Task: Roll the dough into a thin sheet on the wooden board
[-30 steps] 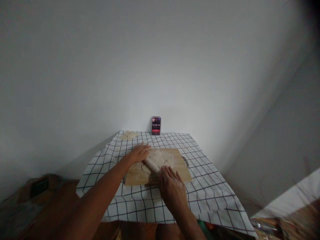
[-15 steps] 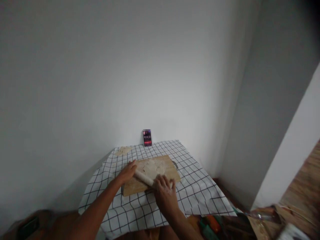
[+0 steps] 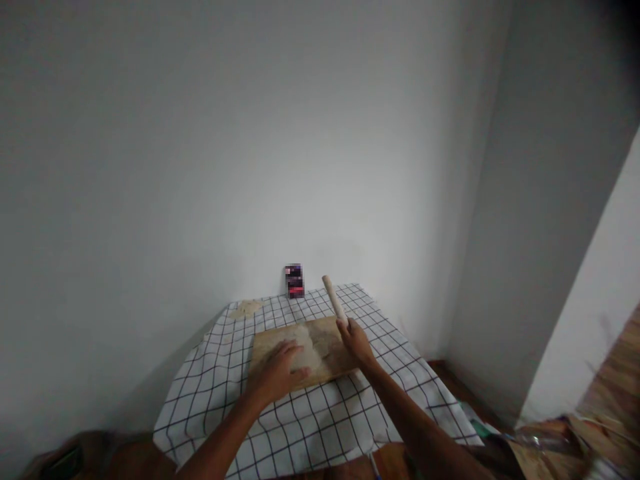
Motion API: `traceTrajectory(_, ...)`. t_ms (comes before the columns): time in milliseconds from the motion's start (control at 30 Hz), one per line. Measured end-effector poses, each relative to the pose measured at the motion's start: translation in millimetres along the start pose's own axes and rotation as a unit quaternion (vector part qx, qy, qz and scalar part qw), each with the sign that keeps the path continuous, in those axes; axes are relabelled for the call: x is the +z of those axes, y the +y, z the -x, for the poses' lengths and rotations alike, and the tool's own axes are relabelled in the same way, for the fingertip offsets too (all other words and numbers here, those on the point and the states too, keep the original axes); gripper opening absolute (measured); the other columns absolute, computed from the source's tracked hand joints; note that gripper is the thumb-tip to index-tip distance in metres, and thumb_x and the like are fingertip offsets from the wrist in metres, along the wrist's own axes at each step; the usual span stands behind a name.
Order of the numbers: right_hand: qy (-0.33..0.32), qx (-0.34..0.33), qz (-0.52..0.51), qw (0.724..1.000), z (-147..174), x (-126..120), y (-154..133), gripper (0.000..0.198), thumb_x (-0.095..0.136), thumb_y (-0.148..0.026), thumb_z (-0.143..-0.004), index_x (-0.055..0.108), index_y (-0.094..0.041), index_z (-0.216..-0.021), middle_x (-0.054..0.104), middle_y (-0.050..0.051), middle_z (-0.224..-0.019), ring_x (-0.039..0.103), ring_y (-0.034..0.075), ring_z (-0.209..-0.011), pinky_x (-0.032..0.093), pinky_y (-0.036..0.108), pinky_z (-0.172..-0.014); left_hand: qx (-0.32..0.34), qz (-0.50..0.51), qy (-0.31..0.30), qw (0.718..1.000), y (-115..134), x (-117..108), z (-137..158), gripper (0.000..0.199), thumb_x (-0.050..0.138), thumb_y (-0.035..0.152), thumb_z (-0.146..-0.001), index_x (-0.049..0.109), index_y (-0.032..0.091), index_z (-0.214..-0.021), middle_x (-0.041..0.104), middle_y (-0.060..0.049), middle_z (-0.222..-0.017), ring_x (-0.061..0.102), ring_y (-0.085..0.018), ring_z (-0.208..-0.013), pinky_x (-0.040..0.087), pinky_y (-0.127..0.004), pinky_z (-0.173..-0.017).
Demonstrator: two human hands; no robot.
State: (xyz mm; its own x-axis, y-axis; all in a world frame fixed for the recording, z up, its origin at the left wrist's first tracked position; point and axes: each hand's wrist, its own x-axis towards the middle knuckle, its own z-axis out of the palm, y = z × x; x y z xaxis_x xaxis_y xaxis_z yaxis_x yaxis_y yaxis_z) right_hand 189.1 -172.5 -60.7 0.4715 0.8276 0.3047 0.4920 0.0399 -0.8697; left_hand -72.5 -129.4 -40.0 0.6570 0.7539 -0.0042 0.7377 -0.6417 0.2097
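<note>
My right hand (image 3: 354, 339) is wrapped round one end of a pale rolling pin (image 3: 334, 297), which tilts up and away over the board's right side. My left hand (image 3: 286, 368) has its fingers apart and rests at a flat sheet of dough (image 3: 309, 343); whether the fingertips press on it is hard to tell. Under the dough lies a wooden board (image 3: 265, 337), dusted with flour. Part of the board's left front is hidden by my left hand and forearm.
A black-and-white checked cloth (image 3: 320, 413) covers the table. Another flat piece of dough (image 3: 247, 308) lies at the far left corner. A dark, pixelated box-shaped item (image 3: 295, 281) stands against the wall. A clear bottle (image 3: 543, 440) lies low at the right.
My left hand has let go of the rolling pin and moved onto the dough. My right hand has lifted the pin off the board and swung it upright to the right.
</note>
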Motion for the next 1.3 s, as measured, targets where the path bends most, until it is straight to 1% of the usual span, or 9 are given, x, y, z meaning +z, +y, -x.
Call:
traceTrajectory(100, 0.003, -0.007, -0.062, 0.998, -12, 19, 6, 0.04, 0.048, -0.057, -0.104, 0.057, -0.024, -0.084, 0.06, -0.001, -0.069, 0.058, 0.019, -0.064, 0.038, 0.028, -0.06, -0.004, 0.026, 0.003, 1.0, 13, -1, -3, 0.074, 0.066, 0.061, -0.091, 0.06, 0.032, -0.159, 0.045, -0.008, -0.178, 0.035, -0.03, -0.168, 0.028, -0.043, -0.141)
traceTrajectory(200, 0.01, -0.029, -0.047, 0.998, -10, 31, 11, 0.043, 0.046, -0.06, -0.104, 0.061, -0.023, -0.089, 0.06, -0.001, -0.069, 0.057, 0.019, -0.065, 0.036, 0.029, -0.061, 0.011, 0.021, -0.02, 1.0, 16, -10, -6, 0.07, 0.068, 0.057, -0.091, 0.061, 0.034, -0.157, 0.05, -0.008, -0.175, 0.043, -0.03, -0.164, 0.034, -0.046, -0.138)
traceTrajectory(333, -0.003, -0.067, -0.033, 0.997, -5, 31, 15, 0.043, 0.046, -0.061, -0.104, 0.065, -0.022, -0.1, 0.059, -0.002, -0.068, 0.058, 0.02, -0.064, 0.036, 0.029, -0.061, 0.082, -0.041, -0.042, 0.995, 17, -17, -5, 0.06, 0.054, 0.052, -0.103, 0.054, 0.039, -0.162, 0.053, -0.006, -0.173, 0.048, -0.031, -0.16, 0.04, -0.052, -0.134)
traceTrajectory(567, 0.016, -0.053, -0.027, 0.998, -3, 24, 7, 0.037, 0.051, -0.057, -0.103, 0.062, -0.024, -0.091, 0.062, -0.001, -0.067, 0.062, 0.021, -0.065, 0.041, 0.029, -0.063, 0.13, -0.066, -0.029, 0.989, 30, -6, 2, 0.06, 0.038, 0.034, -0.107, 0.05, 0.034, -0.165, 0.054, -0.013, -0.171, 0.05, -0.034, -0.158, 0.046, -0.06, -0.128)
traceTrajectory(767, 0.015, -0.057, -0.037, 0.998, -1, 24, 5, 0.038, 0.051, -0.058, -0.103, 0.062, -0.024, -0.089, 0.063, 0.0, -0.067, 0.063, 0.022, -0.066, 0.043, 0.03, -0.063, 0.111, -0.055, -0.008, 0.992, 37, 0, -1, 0.067, 0.05, 0.027, -0.096, 0.05, 0.036, -0.163, 0.055, -0.01, -0.17, 0.05, -0.028, -0.16, 0.042, -0.051, -0.133)
traceTrajectory(933, 0.018, -0.064, -0.042, 0.997, -1, 23, 5, 0.04, 0.051, -0.062, -0.1, 0.058, -0.025, -0.084, 0.063, 0.001, -0.067, 0.062, 0.022, -0.065, 0.042, 0.03, -0.061, 0.131, -0.061, -0.038, 0.989, 39, -11, 2, 0.058, 0.047, 0.024, -0.099, 0.06, 0.032, -0.155, 0.061, -0.013, -0.164, 0.055, -0.032, -0.155, 0.048, -0.055, -0.128)
traceTrajectory(1033, 0.016, -0.059, -0.045, 0.997, 0, 22, 3, 0.043, 0.052, -0.065, -0.099, 0.059, -0.025, -0.083, 0.062, 0.001, -0.065, 0.06, 0.022, -0.063, 0.041, 0.031, -0.059, 0.136, -0.042, -0.043, 0.989, 36, -21, 3, 0.058, 0.052, 0.023, -0.098, 0.061, 0.036, -0.153, 0.064, -0.01, -0.162, 0.061, -0.033, -0.15, 0.053, -0.054, -0.123)
traceTrajectory(1200, 0.018, -0.06, -0.051, 0.997, 2, 21, 1, 0.049, 0.052, -0.071, -0.099, 0.059, -0.026, -0.082, 0.063, 0.002, -0.066, 0.06, 0.022, -0.063, 0.041, 0.031, -0.058, 0.128, -0.014, -0.057, 0.99, 29, -33, 3, 0.073, 0.057, 0.014, -0.088, 0.057, 0.036, -0.158, 0.059, -0.006, -0.168, 0.059, -0.029, -0.152, 0.048, -0.047, -0.128)
traceTrajectory(1300, 0.017, -0.062, -0.049, 0.997, 2, 20, 1, 0.05, 0.05, -0.072, -0.099, 0.058, -0.026, -0.081, 0.062, 0.002, -0.066, 0.06, 0.022, -0.063, 0.041, 0.03, -0.058, 0.108, -0.017, -0.041, 0.993, 27, -30, -1, 0.071, 0.053, 0.012, -0.089, 0.059, 0.031, -0.157, 0.06, -0.007, -0.167, 0.059, -0.028, -0.152, 0.046, -0.045, -0.129)
